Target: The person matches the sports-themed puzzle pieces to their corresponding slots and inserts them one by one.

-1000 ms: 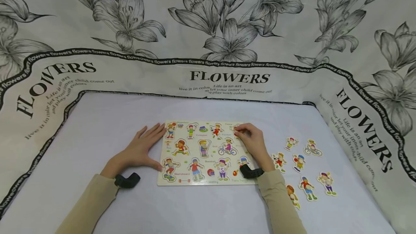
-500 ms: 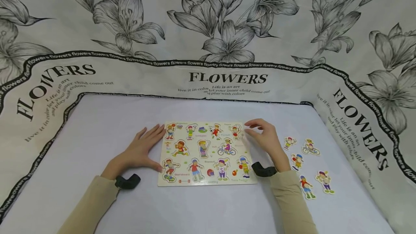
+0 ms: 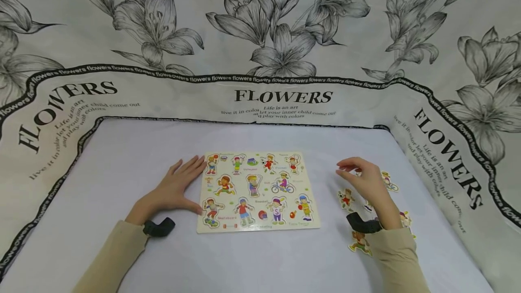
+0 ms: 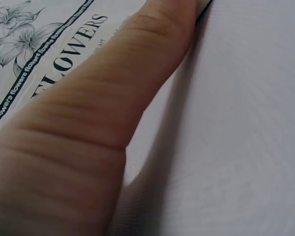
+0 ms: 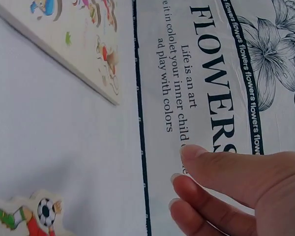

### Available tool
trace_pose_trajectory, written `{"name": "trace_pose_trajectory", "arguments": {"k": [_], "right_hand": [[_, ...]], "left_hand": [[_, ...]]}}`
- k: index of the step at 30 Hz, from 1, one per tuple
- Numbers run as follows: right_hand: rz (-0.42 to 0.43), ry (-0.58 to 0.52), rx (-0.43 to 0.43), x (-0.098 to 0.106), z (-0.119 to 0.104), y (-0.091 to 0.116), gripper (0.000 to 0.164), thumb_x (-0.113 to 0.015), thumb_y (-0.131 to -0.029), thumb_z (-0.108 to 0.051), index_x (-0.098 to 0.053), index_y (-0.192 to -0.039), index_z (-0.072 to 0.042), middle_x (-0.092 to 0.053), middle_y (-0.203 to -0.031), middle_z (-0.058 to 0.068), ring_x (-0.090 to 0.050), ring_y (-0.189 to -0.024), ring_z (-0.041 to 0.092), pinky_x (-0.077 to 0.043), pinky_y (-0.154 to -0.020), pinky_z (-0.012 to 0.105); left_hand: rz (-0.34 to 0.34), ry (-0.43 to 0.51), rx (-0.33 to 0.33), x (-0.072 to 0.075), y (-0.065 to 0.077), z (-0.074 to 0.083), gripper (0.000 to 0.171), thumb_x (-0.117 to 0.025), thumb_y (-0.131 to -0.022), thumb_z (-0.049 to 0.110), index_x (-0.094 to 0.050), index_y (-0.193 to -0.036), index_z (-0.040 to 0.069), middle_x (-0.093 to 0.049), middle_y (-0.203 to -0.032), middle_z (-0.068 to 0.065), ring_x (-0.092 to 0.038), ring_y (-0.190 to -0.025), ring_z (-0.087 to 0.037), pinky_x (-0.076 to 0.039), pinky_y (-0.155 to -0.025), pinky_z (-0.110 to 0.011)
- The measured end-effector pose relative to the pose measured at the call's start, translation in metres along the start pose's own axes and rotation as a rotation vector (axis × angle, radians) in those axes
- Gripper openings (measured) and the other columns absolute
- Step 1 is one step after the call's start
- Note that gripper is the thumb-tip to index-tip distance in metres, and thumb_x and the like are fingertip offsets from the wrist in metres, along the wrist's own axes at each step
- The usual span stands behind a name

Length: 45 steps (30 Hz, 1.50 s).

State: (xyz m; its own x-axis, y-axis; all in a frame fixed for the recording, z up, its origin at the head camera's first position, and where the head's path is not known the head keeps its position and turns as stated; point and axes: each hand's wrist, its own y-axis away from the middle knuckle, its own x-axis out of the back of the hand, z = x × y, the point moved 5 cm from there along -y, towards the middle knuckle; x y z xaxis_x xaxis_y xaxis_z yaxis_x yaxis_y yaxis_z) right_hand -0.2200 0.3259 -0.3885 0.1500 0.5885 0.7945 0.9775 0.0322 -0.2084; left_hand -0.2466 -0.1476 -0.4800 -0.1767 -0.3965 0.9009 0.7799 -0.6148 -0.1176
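A cream puzzle board (image 3: 241, 184) printed with children playing sports lies on the white table. My left hand (image 3: 172, 189) rests flat beside it, fingers spread, fingertips and thumb touching its left edge. Over the loose pieces to the right hovers my right hand (image 3: 368, 184), thumb and fingers loosely bent and nothing held. Below its fingers lies a footballer puzzle piece (image 3: 346, 200), whose ball and boot show in the right wrist view. A runner piece (image 3: 360, 243) is near the right sleeve. Behind the hand, a cyclist piece (image 3: 390, 181) and a baseball piece (image 3: 405, 219) are partly covered.
White cloth covers the table (image 3: 252, 261). A flower-printed curtain (image 3: 285, 98) with black bands stands round the back and sides. Black wrist cameras sit on both wrists. Other loose pieces are hidden under the right hand and forearm.
My right hand has left the tennis figure at the board's upper right corner and moved right, over the loose pieces. The left hand has stayed at the board's left edge.
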Motion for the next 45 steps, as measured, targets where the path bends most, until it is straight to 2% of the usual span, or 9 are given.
{"name": "trace_pose_trajectory", "arguments": {"k": [5, 8, 11, 19, 25, 33, 45], "right_hand": [[-0.092, 0.075, -0.055, 0.003, 0.014, 0.015, 0.021, -0.073, -0.092, -0.019, -0.072, -0.104, -0.003, -0.067, -0.086, 0.006, -0.056, -0.078, 0.020, -0.044, -0.064, 0.032], [-0.168, 0.107, -0.077, -0.003, 0.022, 0.022, 0.017, -0.074, -0.089, -0.017, -0.072, -0.098, -0.003, -0.065, -0.080, 0.002, -0.055, -0.072, 0.016, -0.044, -0.060, 0.030], [-0.204, 0.115, -0.087, -0.009, 0.029, 0.028, 0.012, -0.076, -0.087, -0.014, -0.072, -0.090, -0.003, -0.066, -0.077, -0.001, -0.057, -0.070, 0.014, -0.046, -0.061, 0.029], [-0.204, 0.145, -0.055, -0.012, 0.027, 0.033, 0.003, -0.074, -0.082, -0.005, -0.072, -0.083, -0.002, -0.065, -0.069, -0.002, -0.055, -0.064, 0.011, -0.045, -0.056, 0.026], [-0.200, 0.151, -0.078, -0.013, 0.025, 0.033, 0.004, -0.073, -0.079, -0.004, -0.071, -0.082, -0.002, -0.065, -0.070, -0.002, -0.054, -0.065, 0.012, -0.044, -0.056, 0.028], [-0.168, 0.152, -0.074, -0.014, 0.026, 0.031, 0.007, -0.076, -0.073, -0.004, -0.071, -0.077, -0.004, -0.062, -0.067, -0.002, -0.053, -0.063, 0.012, -0.043, -0.055, 0.024], [-0.188, 0.145, -0.038, -0.018, 0.003, 0.011, 0.006, -0.073, -0.074, -0.002, -0.072, -0.080, -0.003, -0.061, -0.067, 0.000, -0.052, -0.062, 0.015, -0.043, -0.054, 0.027]], "left_hand": [[0.005, 0.018, -0.017, 0.002, -0.003, -0.002, 0.132, -0.077, -0.060, 0.075, -0.024, -0.157, 0.004, -0.016, -0.165, -0.014, -0.010, -0.151, -0.034, 0.001, -0.119, -0.057], [0.009, 0.025, -0.019, 0.002, -0.003, -0.005, 0.131, -0.078, -0.060, 0.074, -0.024, -0.157, 0.005, -0.016, -0.165, -0.014, -0.010, -0.151, -0.034, 0.000, -0.119, -0.058], [0.012, 0.028, -0.020, 0.002, -0.002, -0.006, 0.131, -0.079, -0.060, 0.074, -0.024, -0.157, 0.005, -0.016, -0.165, -0.013, -0.010, -0.151, -0.034, 0.000, -0.119, -0.057], [0.016, 0.037, -0.026, -0.001, 0.000, -0.005, 0.131, -0.079, -0.060, 0.074, -0.024, -0.157, 0.006, -0.016, -0.165, -0.012, -0.010, -0.151, -0.033, 0.001, -0.119, -0.057], [0.021, 0.033, -0.030, -0.001, 0.001, -0.006, 0.131, -0.078, -0.060, 0.075, -0.023, -0.158, 0.006, -0.015, -0.165, -0.012, -0.010, -0.151, -0.033, 0.000, -0.119, -0.057], [0.032, 0.032, -0.036, -0.002, -0.001, -0.006, 0.131, -0.078, -0.059, 0.075, -0.024, -0.157, 0.006, -0.017, -0.165, -0.012, -0.011, -0.151, -0.033, 0.001, -0.119, -0.057], [0.018, 0.035, -0.024, 0.001, -0.001, -0.003, 0.131, -0.079, -0.059, 0.073, -0.025, -0.157, 0.004, -0.017, -0.164, -0.014, -0.011, -0.151, -0.034, 0.001, -0.119, -0.057]]}}
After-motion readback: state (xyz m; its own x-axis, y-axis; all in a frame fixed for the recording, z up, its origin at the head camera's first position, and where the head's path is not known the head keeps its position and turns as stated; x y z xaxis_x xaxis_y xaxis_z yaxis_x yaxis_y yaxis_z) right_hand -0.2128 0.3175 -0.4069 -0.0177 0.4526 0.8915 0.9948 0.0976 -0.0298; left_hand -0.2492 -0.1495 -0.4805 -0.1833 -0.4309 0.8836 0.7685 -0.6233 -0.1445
